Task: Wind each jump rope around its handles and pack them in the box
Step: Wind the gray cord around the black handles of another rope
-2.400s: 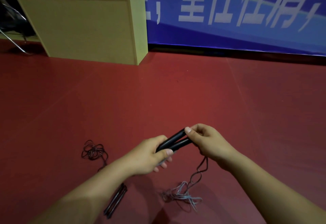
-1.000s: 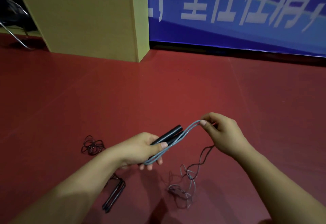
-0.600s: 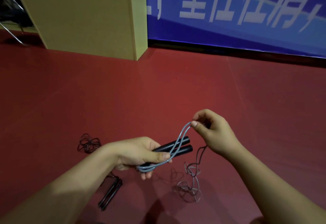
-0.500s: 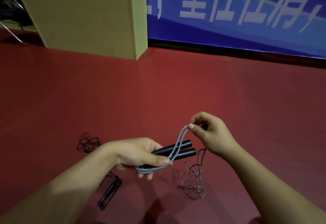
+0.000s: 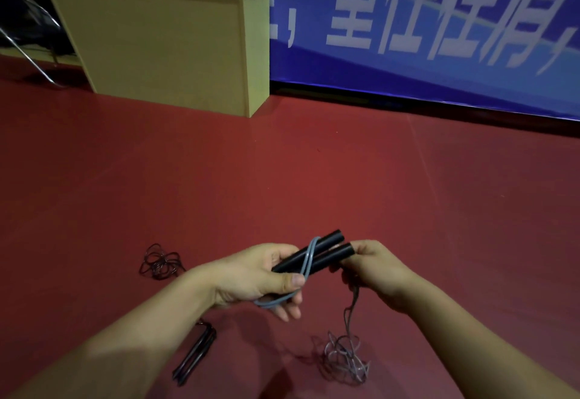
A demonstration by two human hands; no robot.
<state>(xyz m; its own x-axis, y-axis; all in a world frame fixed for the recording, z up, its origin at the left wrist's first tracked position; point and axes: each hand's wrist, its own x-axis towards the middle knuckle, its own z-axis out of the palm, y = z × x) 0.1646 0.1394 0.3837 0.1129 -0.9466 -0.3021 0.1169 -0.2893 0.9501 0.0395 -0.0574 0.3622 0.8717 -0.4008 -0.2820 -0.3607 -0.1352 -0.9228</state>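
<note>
My left hand [image 5: 251, 276] grips two black jump rope handles [image 5: 317, 252] held side by side, their free ends pointing up and right. A grey cord [image 5: 309, 257] crosses over the handles in one turn and loops under my left fingers. My right hand [image 5: 373, 270] is closed on the cord just below the handle tips. From it the cord hangs down to a loose grey tangle [image 5: 345, 358] on the red floor. A second jump rope lies on the floor to the left: black handles [image 5: 196, 354] partly hidden by my left forearm, and a dark cord heap [image 5: 160, 262].
A tall tan wooden box [image 5: 163, 47] stands at the back left against a blue banner [image 5: 423, 21] with white characters. Metal chair legs [image 5: 28, 56] show at the far left. Red floor [image 5: 314, 163] stretches between me and the box.
My right hand has come down from its raised position to the handle tips, laying the grey cord across the handles. The loose tangle on the floor has shifted slightly.
</note>
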